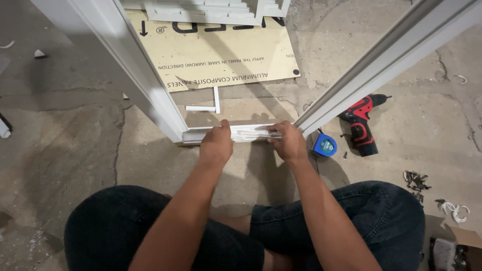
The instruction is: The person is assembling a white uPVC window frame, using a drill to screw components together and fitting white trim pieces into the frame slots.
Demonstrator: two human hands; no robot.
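Going left to right: bare cracked concrete floor (pixel 60 130) on the far left, then the left rail (pixel 133 65) of a white frame running down to its corner. Behind it there's a tan panel (pixel 221 55) lying flat, with a small white L-shaped offcut (pixel 210 104) just below it. The left hand (pixel 216 145) is clamped over the frame's bottom rail (pixel 251 133), fingers curled on top of it near the left corner. The right hand (pixel 287 142) grips the same rail right by the right corner, where the right rail (pixel 381 60) heads off up and away. Just beside that hand sits a blue tape measure (pixel 325 145), then a red drill (pixel 362 125) lying on the floor, and a little pile of screws (pixel 415 180) further right.
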